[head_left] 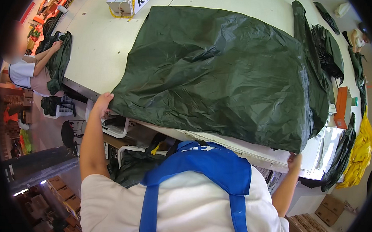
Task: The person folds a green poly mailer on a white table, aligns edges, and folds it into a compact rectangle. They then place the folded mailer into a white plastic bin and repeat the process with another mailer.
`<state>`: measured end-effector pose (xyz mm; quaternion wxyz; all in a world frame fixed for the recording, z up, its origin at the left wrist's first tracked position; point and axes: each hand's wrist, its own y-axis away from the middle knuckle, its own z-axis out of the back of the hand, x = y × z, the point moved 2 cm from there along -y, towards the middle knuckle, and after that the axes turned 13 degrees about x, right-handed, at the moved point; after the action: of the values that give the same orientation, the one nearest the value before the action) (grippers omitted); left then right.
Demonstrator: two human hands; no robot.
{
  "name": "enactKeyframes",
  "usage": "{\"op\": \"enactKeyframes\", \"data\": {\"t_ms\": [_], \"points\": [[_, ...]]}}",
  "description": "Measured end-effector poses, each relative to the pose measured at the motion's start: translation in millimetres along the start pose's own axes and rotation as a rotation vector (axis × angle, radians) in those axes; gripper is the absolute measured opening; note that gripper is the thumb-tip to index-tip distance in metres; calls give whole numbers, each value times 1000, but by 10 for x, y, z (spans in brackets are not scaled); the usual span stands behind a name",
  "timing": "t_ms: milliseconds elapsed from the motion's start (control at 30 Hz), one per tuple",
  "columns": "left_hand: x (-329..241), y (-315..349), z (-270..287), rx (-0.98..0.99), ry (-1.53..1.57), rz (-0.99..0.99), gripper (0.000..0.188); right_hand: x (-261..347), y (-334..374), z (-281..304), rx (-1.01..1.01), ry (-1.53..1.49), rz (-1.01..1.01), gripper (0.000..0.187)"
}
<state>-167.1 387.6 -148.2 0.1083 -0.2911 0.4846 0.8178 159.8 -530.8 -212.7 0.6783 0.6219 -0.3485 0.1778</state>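
A large dark green sheet of thin, shiny fabric [221, 72] lies spread over the pale table [101, 50], wrinkled across its middle. Its near edge hangs slightly past the table's front. My left hand [103, 102] is closed on the near left corner, thumb on top. At the near right corner, my right hand [294, 160] pinches the same sheet, its fingers partly hidden by the fabric. Both arms are stretched wide apart. Along the sheet's right side lies more bunched dark green fabric [315, 92].
A white box [123, 4] with a yellow measuring tape stands at the table's far left. Folded dark green pieces [327, 53], an orange box [341, 107] and yellow fabric [358, 152] are on the right. Another person [26, 71] handles dark fabric at left. Baskets [119, 127] sit below the table.
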Motion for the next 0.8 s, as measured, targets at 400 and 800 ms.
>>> {"op": "enactKeyframes", "data": {"t_ms": [400, 800], "points": [[-250, -620, -538, -312, -717, -601, 65, 263, -256, 269, -582, 1208, 229, 25], [-586, -651, -1110, -190, -927, -21, 79, 496, -181, -997, 189, -283, 309, 35]]}}
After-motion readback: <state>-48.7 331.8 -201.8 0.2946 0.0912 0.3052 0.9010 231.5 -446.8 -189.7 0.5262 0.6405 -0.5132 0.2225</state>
